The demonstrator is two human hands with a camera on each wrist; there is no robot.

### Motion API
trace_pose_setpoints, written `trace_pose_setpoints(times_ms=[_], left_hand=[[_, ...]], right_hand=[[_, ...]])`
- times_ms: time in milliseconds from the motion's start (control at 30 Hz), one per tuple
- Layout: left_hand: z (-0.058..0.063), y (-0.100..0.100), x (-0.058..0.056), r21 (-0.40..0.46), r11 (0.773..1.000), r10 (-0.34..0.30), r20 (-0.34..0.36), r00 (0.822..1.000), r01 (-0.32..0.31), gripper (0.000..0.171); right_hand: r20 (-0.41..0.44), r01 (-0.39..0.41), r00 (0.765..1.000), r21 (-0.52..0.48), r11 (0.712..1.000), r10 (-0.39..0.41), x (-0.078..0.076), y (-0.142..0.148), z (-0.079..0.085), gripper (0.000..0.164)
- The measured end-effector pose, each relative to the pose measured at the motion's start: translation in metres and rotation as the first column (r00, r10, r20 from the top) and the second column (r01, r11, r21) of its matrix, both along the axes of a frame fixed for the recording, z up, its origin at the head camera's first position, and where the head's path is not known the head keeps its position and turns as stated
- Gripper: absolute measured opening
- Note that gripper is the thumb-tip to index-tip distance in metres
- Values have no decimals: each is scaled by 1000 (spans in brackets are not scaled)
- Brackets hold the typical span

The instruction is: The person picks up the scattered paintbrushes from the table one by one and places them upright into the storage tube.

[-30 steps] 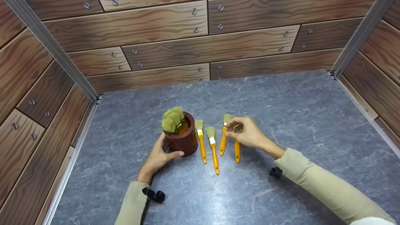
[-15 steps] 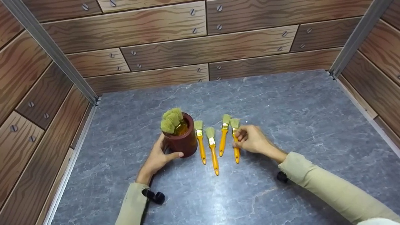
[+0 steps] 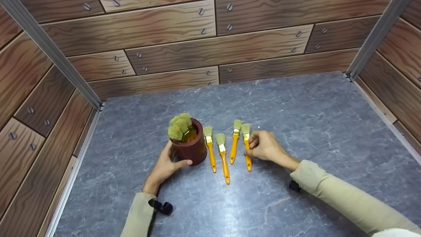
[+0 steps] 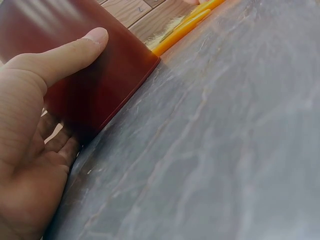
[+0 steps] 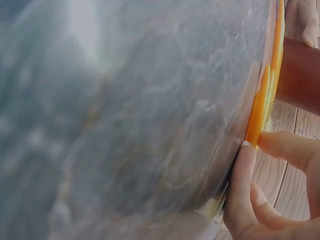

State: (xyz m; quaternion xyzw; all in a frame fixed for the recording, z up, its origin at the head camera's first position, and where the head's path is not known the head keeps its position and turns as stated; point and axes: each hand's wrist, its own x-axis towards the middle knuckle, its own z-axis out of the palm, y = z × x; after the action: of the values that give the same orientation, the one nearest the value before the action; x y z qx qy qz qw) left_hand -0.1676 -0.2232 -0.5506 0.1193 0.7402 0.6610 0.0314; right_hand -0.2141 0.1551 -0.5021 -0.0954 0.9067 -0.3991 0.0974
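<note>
A dark red-brown cup (image 3: pixel 194 154) stands on the table with several bristle-up paintbrushes (image 3: pixel 180 127) in it. My left hand (image 3: pixel 164 167) holds the cup from its left side, thumb across the front; in the left wrist view the thumb lies on the cup wall (image 4: pixel 120 75). To the right of the cup, three paintbrushes with orange handles lie flat: one beside the cup (image 3: pixel 211 153), a lower one (image 3: pixel 224 161) and a farther one (image 3: pixel 234 144). My right hand (image 3: pixel 267 146) pinches the handle of the rightmost paintbrush (image 3: pixel 248 163) between thumb and finger, as the right wrist view also shows.
The grey marbled tabletop (image 3: pixel 296 108) spreads around the hands. Wood-patterned panels (image 3: pixel 177 49) wall the back and both sides, with metal posts (image 3: pixel 371 42) at the corners.
From above the two right-hand paintbrushes, my right hand has moved right and nearer, down onto the rightmost paintbrush's handle. My left hand and the cup have stayed in place.
</note>
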Motion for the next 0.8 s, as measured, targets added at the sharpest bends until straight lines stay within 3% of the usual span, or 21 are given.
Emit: trace_pose_setpoints(times_ms=[367, 800], left_hand=[[0, 1, 0, 0, 1000, -7, -3, 1000, 7, 102], [1, 1, 1, -2, 1000, 8, 17, 1000, -8, 104]], right_hand=[[61, 67, 996, -15, 998, -66, -3, -1, -3, 35], [153, 93, 985, -83, 992, -80, -3, 1, -2, 32]])
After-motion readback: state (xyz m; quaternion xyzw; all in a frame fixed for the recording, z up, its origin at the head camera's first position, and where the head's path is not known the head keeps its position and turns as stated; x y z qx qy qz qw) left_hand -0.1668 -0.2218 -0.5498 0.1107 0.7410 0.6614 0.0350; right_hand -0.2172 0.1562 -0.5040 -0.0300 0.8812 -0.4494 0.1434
